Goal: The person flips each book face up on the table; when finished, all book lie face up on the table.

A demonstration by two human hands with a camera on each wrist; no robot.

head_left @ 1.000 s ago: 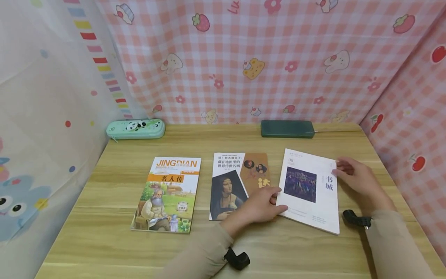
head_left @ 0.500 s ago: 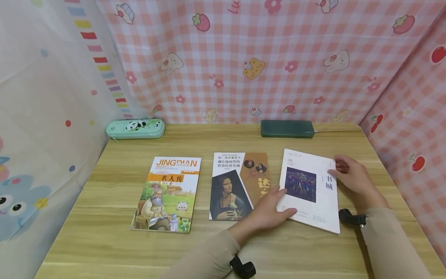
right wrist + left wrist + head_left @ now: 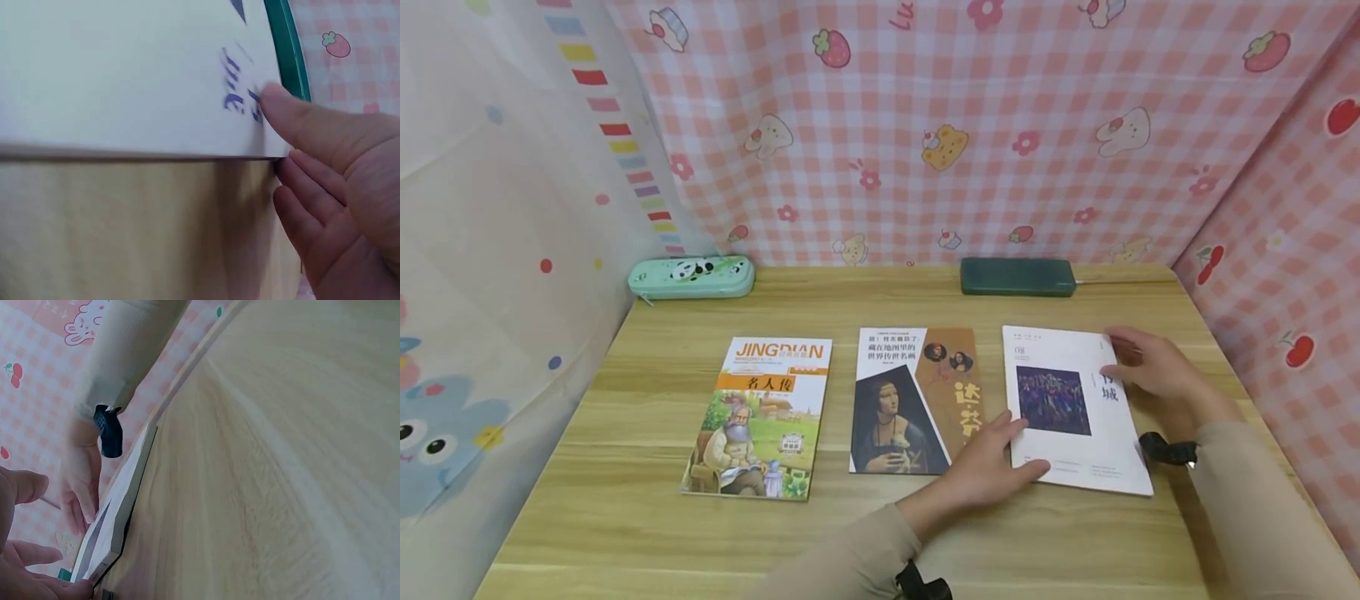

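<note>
A white book (image 3: 1054,400) with a dark square picture lies at the right of the table, turned slightly. My right hand (image 3: 1161,371) pinches its upper right edge; in the right wrist view the thumb (image 3: 294,112) presses the cover while the other fingers are at the edge. At the book's lower left side is my left hand (image 3: 981,467), fingers loosely extended and touching the edge. Left of it lies a brown-and-white book (image 3: 898,417) with a portrait, partly behind that hand. Farther left is a book with an orange title band (image 3: 760,425).
At the back left stands a mint pencil case (image 3: 692,277) with pandas. A dark green case (image 3: 1017,277) sits at the back right, close to the pink checked curtain (image 3: 880,167). The wooden table (image 3: 625,533) runs between fabric walls.
The white book has turned counterclockwise and its lower end has swung right. Both hands have moved with it, the left shifting right and down. The other books stay put.
</note>
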